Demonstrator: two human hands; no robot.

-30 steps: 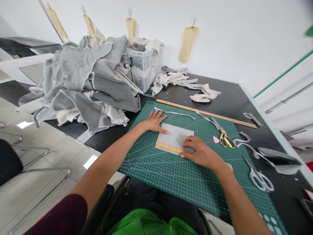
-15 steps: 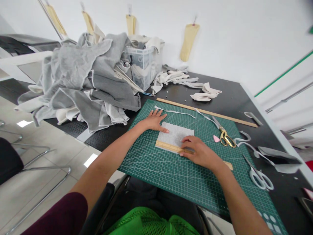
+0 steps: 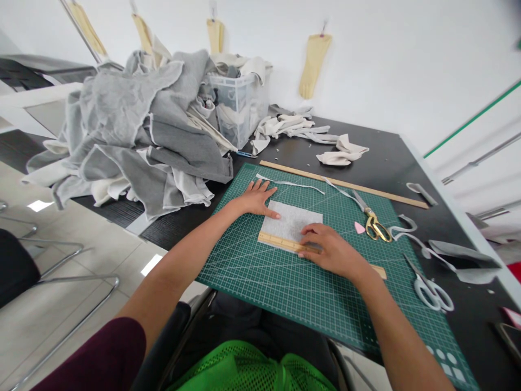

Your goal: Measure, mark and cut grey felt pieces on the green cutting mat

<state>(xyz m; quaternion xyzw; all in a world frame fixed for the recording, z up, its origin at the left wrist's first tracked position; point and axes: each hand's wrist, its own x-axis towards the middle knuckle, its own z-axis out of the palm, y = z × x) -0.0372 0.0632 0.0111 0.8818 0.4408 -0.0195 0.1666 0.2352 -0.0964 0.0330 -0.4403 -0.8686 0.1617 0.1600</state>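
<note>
A grey rectangular piece of fabric (image 3: 288, 218) lies flat on the green cutting mat (image 3: 260, 293). Across its near edge rests a short wooden ruler (image 3: 279, 242), whose far end shows beyond my right wrist. My left hand (image 3: 257, 199) is spread flat on the mat, its thumb on the fabric's upper left corner. With bent fingers and thumb, my right hand (image 3: 328, 247) grips the ruler over the fabric's right side. Part of the ruler is hidden under that hand and forearm.
Gold-handled scissors (image 3: 376, 225), a pink chalk piece (image 3: 359, 227) and white-handled scissors (image 3: 432, 293) lie to the right. A long wooden strip (image 3: 342, 183) crosses the mat's far edge. Behind left are a grey fabric heap (image 3: 122, 108) and a clear bin (image 3: 234, 108).
Hands, fabric and ruler keep their places relative to each other. The whole view has shifted very slightly with the head.
</note>
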